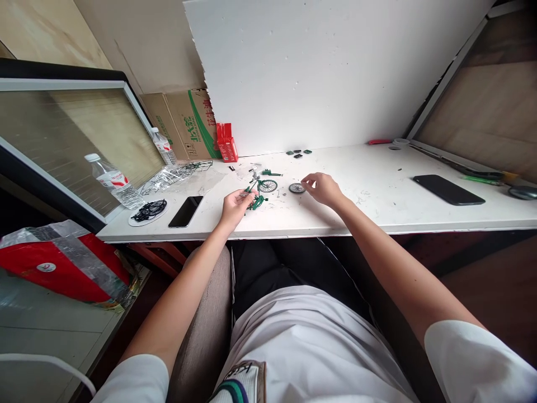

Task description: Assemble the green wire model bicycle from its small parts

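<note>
My left hand [239,208] is closed around a small green model bicycle [260,193], with thumb and fingers on its frame. The bicycle's handlebars and one black spoked wheel [268,186] point away from me, and part of the frame is hidden behind my fingers. To its right, a loose black spoked model wheel [297,188] is at table level. The fingertips of my right hand [323,188] pinch its right edge. A green model part [272,173] lies just beyond the bicycle, and tiny grey bits are scattered between my hands.
Several dark green pieces [298,153] lie near the back board. Leftward are a phone [185,211], a round white disc with black parts [148,211], part frames in plastic [180,174], bottles [115,182] and a red box [227,143]. A black phone [448,190] lies right.
</note>
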A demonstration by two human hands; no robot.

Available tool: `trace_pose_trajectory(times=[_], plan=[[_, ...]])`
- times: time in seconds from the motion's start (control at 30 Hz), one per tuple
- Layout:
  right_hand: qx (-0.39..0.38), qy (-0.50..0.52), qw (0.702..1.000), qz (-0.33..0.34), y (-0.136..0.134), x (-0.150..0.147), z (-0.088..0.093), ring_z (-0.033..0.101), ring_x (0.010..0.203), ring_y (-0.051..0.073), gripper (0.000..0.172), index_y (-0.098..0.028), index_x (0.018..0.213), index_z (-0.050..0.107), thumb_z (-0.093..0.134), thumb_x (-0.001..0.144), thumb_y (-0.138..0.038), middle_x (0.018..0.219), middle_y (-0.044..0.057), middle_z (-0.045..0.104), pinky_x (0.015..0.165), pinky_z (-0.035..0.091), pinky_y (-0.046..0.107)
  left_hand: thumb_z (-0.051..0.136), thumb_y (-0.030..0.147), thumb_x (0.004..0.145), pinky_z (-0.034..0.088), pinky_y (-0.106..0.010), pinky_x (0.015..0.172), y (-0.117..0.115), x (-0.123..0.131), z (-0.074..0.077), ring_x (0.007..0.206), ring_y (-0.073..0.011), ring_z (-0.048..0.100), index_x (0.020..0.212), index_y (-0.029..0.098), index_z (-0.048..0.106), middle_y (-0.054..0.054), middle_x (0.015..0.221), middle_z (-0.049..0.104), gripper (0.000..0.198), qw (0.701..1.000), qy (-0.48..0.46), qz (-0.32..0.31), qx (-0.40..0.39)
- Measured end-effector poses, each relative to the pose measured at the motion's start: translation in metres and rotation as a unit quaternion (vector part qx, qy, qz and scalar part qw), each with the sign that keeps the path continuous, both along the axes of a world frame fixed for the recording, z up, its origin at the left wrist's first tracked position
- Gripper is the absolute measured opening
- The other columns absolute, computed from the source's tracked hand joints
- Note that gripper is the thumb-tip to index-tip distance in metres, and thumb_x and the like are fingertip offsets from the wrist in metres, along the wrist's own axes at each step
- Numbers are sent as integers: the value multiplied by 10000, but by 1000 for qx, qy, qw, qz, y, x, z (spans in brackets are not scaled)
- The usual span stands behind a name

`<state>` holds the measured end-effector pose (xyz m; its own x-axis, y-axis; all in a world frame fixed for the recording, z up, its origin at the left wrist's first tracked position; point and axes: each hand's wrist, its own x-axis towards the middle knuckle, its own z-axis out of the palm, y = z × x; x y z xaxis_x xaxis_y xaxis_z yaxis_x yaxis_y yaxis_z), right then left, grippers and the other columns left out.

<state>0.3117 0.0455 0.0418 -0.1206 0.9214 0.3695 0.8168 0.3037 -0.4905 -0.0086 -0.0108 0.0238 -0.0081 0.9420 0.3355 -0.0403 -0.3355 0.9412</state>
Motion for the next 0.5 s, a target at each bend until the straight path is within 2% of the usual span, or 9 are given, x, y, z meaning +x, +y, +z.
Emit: trace_pose_trajectory(times=[0.1, 0.17, 0.33, 0.5], plan=[[-55, -24, 997, 53, 3, 7, -3, 691, 904, 246, 232, -211, 1101, 848, 683, 1022, -353, 1126, 118, 817, 764, 478, 338, 933, 588, 741, 571, -309, 822, 2, -3, 0, 872, -180, 719, 1039, 142, 824, -150, 1145, 839, 547, 1000, -10, 2, -11], [-62, -31, 995, 74, 4, 6, -5, 689, 910, 242, 211, -216, 1102, 854, 705, 1003, -327, 1139, 112, 816, 772, 483, 338, 949, 598, 720, 568, -302, 814, 3, -5, -1, 867, -175, 716, 1030, 148, 825, -143, 1142, 840, 561, 1000, -13, 1, -22], [13, -48, 993, 108, 0, -6, -8, 685, 978, 266, 256, -215, 1127, 861, 630, 1028, -266, 1129, 133, 797, 810, 497, 353, 953, 607, 721, 562, -291, 796, 4, -7, -1, 865, -167, 713, 1010, 160, 825, -133, 1142, 837, 547, 999, -21, -4, -41], [55, -20, 995, 85, -2, -8, -4, 681, 995, 298, 313, -177, 1131, 851, 589, 1067, -335, 1099, 162, 787, 840, 522, 387, 942, 592, 740, 563, -306, 820, 6, -11, -1, 911, -183, 716, 998, 153, 817, -141, 1174, 824, 525, 999, -27, -27, -37]])
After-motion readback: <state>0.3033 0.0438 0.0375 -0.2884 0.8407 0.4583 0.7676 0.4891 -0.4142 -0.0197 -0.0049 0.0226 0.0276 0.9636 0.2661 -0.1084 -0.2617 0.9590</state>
